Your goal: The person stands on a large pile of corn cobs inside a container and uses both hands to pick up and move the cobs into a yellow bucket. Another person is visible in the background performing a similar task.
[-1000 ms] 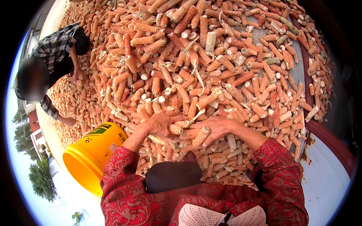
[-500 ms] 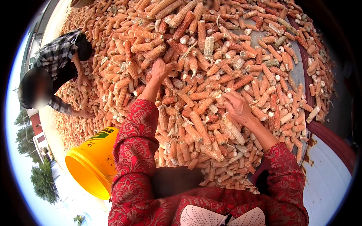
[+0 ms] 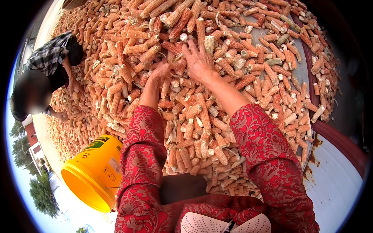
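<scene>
Notably, slippage is the main hazard at the heap of corn cobs [image 3: 204, 112]. The cobs are stacked loosely on a grey surface [image 3: 256, 35], piled across its middle and spilling past the dark red strip [image 3: 309, 58] at its right edge. Withdrawing a cob from under others may start a slide toward the near edge, since round pieces give little mutual support.

Hand state: the left hand [image 3: 160, 72] is half curled against the cobs; its fingertips are partly hidden, so a firm grip cannot be confirmed. The right hand [image 3: 199, 64] is palm down with fingers spread over the cobs, not closed around any. Because the hands lie close together, fingers could be pinched or scraped between cobs.

The yellow bucket [image 3: 103, 165] lies tilted beside the heap's near left edge, mouth facing away; its round wall could let it roll if struck by a sleeve.

Materials: cobs are tapered cylinders, orange to deep red, with rough, pitted sides and pale broken ends; dry husk strips are mixed in. The bucket appears to be smooth plastic. The sleeves [image 3: 258, 136] are red patterned fabric, loose enough to snag.
</scene>
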A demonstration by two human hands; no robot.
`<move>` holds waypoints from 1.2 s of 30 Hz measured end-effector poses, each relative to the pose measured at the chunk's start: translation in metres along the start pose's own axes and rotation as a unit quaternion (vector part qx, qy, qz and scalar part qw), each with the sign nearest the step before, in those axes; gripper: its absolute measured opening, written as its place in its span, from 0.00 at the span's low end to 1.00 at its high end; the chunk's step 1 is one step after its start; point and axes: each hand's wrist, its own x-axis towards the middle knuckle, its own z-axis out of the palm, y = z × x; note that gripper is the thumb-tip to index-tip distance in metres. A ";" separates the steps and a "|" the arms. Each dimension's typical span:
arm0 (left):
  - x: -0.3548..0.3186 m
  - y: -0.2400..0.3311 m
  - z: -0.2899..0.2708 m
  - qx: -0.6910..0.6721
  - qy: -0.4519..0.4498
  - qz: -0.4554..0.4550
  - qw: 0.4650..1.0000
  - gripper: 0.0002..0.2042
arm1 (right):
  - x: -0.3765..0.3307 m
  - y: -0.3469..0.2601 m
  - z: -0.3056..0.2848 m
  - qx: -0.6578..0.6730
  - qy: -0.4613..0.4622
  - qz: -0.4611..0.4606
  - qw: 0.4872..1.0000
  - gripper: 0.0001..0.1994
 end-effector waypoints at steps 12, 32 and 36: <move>-0.054 -0.018 0.070 0.229 -0.196 0.079 0.950 0.34 | -0.090 0.060 -0.052 0.131 -0.084 0.054 0.986 0.40; -0.118 -0.021 0.046 0.091 -0.072 0.142 0.983 0.22 | -0.244 0.153 -0.106 -0.042 0.096 0.010 0.994 0.27; -0.086 -0.021 0.042 0.067 -0.036 0.156 0.985 0.20 | -0.219 0.128 -0.088 0.118 0.070 -0.024 0.990 0.20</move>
